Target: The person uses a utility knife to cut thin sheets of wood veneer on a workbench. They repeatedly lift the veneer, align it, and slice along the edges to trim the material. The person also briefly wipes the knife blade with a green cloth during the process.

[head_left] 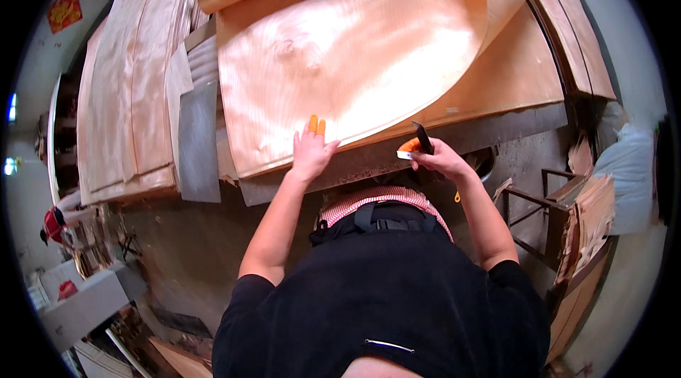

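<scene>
A large thin sheet of pale wood veneer (pixel 355 44) lies before me, its far part rolled back on itself and its right side curling up. My left hand (pixel 312 154) rests on the sheet's near edge with fingers stretched out, two of them in orange finger covers. Just off the bench edge to the right, my right hand (pixel 445 160) is closed round a flat black tool (pixel 423 138) that looks like a knife. By its fingertips shows a small white piece (pixel 404 155) beside something orange; its kind is unclear. Under the veneer lies a browner wood sheet (pixel 518 73).
A grey metal edge (pixel 496 129) runs along the bench front. More veneer stacks (pixel 131 87) stand at left, next to a grey plate (pixel 200 144). To the right are a metal frame (pixel 532 200), torn veneer pieces (pixel 592 211) and a pale blue plastic bag (pixel 628 172).
</scene>
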Available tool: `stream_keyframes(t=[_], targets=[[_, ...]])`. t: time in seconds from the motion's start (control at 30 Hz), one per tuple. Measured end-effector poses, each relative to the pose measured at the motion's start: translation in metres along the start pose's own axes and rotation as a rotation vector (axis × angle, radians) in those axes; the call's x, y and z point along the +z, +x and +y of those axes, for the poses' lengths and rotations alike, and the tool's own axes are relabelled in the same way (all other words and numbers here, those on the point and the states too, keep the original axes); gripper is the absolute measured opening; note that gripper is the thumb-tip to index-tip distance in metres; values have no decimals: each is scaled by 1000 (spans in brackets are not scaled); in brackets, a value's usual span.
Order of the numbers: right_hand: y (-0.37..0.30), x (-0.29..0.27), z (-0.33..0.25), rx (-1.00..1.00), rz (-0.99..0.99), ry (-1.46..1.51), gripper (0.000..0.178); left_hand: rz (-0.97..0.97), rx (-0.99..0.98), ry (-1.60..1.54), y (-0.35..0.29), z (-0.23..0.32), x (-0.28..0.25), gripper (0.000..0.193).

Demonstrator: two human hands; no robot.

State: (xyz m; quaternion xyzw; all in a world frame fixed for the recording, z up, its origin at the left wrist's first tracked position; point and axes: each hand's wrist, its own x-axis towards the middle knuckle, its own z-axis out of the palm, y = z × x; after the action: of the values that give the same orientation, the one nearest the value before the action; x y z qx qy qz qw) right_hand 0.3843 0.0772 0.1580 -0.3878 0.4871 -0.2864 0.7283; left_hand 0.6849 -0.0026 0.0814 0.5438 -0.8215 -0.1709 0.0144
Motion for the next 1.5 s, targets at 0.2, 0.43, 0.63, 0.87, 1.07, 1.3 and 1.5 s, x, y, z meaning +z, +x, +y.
stream_keyframes(t=[0.2, 0.43, 0.63, 0.87, 1.07, 1.3, 1.5], targets=[[57, 6, -26, -67, -10, -332, 16, 19, -51, 113, -38, 12, 38, 76], [152, -3, 21, -120, -6, -473, 17, 43, -63, 104, -49, 17, 50, 78], [147, -14, 49, 133, 116, -230, 19, 65, -65, 80, -58, 15, 49, 77], [148, 5, 48, 151, -12, -222, 23, 86, -58, 17, -58, 20, 51, 76], [184, 44, 73, 118, -19, -144, 17, 43, -20, 56, -53, 23, 48, 75], [197, 49, 92, 130, 117, -188, 19, 155, 23, -114, -44, 31, 49, 73], [196, 52, 92, 115, 146, -128, 24, 152, -28, -77, -33, 42, 47, 75]])
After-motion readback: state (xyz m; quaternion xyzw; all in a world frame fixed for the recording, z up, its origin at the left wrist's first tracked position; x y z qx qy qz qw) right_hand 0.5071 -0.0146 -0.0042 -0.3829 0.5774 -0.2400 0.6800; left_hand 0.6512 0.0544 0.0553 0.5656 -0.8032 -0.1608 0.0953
